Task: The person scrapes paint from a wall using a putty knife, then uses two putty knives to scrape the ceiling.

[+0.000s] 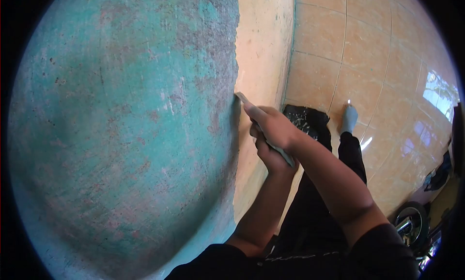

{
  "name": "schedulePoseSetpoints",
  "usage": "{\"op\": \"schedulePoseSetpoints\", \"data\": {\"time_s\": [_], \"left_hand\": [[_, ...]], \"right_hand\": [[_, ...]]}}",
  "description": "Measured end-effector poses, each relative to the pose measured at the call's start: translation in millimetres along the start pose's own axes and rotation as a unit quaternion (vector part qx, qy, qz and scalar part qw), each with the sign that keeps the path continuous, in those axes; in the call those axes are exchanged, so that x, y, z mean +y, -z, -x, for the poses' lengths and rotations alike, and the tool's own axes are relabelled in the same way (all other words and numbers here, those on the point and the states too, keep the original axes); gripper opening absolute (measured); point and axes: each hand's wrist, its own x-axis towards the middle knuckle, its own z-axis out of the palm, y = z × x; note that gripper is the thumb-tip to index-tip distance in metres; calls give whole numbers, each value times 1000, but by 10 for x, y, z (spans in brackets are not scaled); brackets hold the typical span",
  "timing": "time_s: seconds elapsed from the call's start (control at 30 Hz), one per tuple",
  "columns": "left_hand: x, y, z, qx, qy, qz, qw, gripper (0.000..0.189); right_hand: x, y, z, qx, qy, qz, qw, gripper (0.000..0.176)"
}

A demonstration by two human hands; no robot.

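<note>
Both my hands grip one slim flat scraper (286, 156), its tip (241, 97) at the ragged border between the bare turquoise area and the peach paint. My right hand (275, 126) is uppermost, fingers wrapped round the tool near its tip. Below it, my left hand (277, 159) is closed around the tool's rear part, which shows beside the palm. The turquoise wall (121, 110) is worn, with grey and whitish patches. A strip of peach paint (264, 43) runs along the wall toward the floor.
Glossy tan floor tiles (363, 52) lie right of the wall. Black cloth (307, 121) speckled with pale flakes is by my legs. One foot in a grey-blue covering (349, 119) rests on the tiles. A wheel (411, 222) stands at lower right.
</note>
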Motion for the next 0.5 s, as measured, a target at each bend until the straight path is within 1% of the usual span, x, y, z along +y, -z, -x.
{"op": "schedulePoseSetpoints", "data": {"time_s": [0.07,0.17,0.23,0.27,0.3,0.37,0.4,0.5], "left_hand": [[-148,51,111,13,-79,87,993,33],[-282,291,75,-48,-68,165,983,31],[-57,167,-11,-37,-14,52,998,29],[-80,205,-111,-136,-21,60,989,27],[-150,214,-124,-125,-64,30,990,27],[-256,156,108,-85,-147,-28,985,26],[-270,92,257,-120,-96,173,973,25],[-197,-77,255,-28,-109,62,992,20]], "right_hand": [[-6,23,190,-6,-10,2,1000,61],[52,-18,281,-13,-1,7,1000,59],[-120,-88,62,28,-3,2,1000,57],[-110,-40,61,6,-27,-25,999,56],[-127,49,41,-18,-45,-45,998,56],[2,64,185,-19,-20,8,1000,55],[57,35,262,-19,-13,29,999,55],[-73,22,248,-21,-34,58,998,70]]}}
